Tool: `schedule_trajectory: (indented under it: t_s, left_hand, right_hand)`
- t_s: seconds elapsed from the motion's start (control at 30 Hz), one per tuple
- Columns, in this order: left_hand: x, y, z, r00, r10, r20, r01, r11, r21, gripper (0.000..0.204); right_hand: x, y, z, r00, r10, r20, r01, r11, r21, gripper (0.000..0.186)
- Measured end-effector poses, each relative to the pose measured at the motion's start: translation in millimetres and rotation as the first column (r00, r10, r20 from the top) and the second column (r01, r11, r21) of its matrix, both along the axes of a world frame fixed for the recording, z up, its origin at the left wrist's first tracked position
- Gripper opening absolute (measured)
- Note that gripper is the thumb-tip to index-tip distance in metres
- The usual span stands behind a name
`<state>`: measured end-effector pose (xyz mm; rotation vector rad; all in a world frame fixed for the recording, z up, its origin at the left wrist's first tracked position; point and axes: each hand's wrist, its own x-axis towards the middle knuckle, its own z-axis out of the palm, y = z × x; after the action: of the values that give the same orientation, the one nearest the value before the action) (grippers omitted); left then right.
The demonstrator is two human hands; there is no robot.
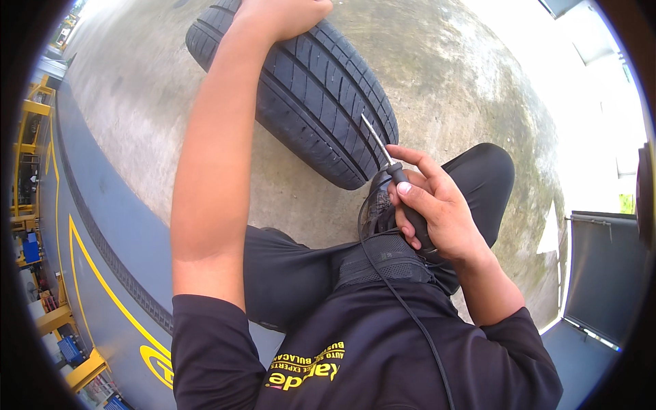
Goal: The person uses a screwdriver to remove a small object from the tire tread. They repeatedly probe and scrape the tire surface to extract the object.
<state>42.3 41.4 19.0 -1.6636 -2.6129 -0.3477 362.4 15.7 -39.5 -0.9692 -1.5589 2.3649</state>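
Observation:
A black tire (pixel 321 89) stands on its tread in front of me, its grooved surface turned toward me. My left hand (pixel 283 15) lies over the tire's top, fingers curled on it and partly cut off by the upper edge of the picture. In my right hand (pixel 434 205) is a screwdriver (pixel 408 208), its black handle wrapped by my fingers and my index finger stretched along the shaft. The thin metal shaft points up and left, with its tip over the tread near the tire's right side. Whether the tip touches the rubber I cannot tell.
My bent legs (pixel 294 266) and a dark shoe (pixel 381 201) are close behind the tire on the concrete floor (pixel 451 75). A black cable (pixel 403 301) runs down my shirt. Yellow racks (pixel 31 147) line the far left, and a dark panel (pixel 605 273) stands at right.

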Motion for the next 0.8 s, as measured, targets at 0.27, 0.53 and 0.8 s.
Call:
schedule_trajectory:
  t_s: [0.27,0.53,0.8]
  left_hand:
    - [-23,2,-25,0.984,0.017,-0.176,-0.027,0.998,-0.056,0.037]
    - [-9,-4,-28,0.983,0.027,-0.182,-0.035,0.999,-0.037,0.037]
    - [-7,-13,2,1.000,0.009,-0.001,-0.009,0.999,-0.043,0.038]
  right_hand:
    - [-11,-14,-32,0.988,-0.088,-0.125,0.095,0.994,0.051,0.053]
    - [-69,86,-1,0.585,-0.312,-0.748,0.721,0.623,0.304,0.049]
    - [-24,52,34,0.939,-0.072,-0.336,0.098,0.993,0.061,0.055]
